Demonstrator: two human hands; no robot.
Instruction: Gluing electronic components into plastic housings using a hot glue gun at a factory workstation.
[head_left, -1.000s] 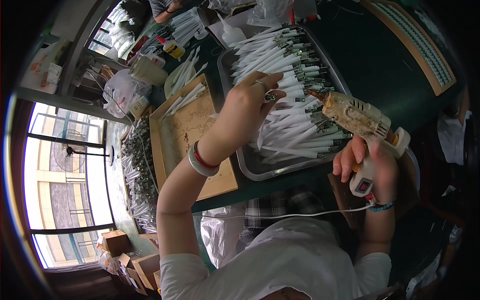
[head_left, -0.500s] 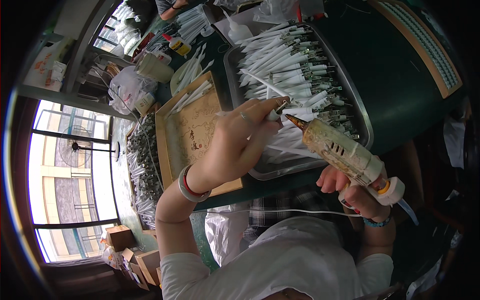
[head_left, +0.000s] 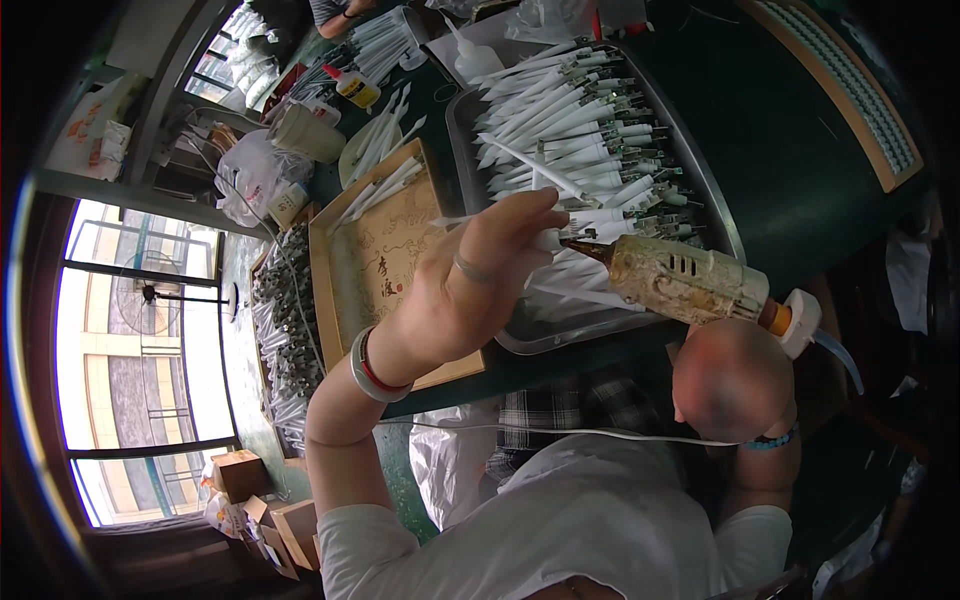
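My left hand [head_left: 478,282] pinches a thin white pen-shaped piece [head_left: 546,238], held above the near rim of the metal tray [head_left: 718,214]. My right hand [head_left: 735,380] grips a glue gun [head_left: 685,281] crusted with dried glue. Its brown nozzle touches the end of the white piece at my left fingertips. The tray holds several more white pointed pieces [head_left: 560,110] in rows. A ring and two bracelets are on my left hand and wrist.
A wooden board [head_left: 375,265] with a few white pieces lies left of the tray. Glue bottles [head_left: 352,87], a cup and plastic bags stand at the far left. A white cord [head_left: 560,432] crosses my lap. Another person's hand [head_left: 335,10] shows at the top. Cardboard boxes [head_left: 240,472] sit on the floor.
The glue gun has swung in from the right until its nozzle meets the white piece. My left hand has drawn back from over the tray toward its near rim.
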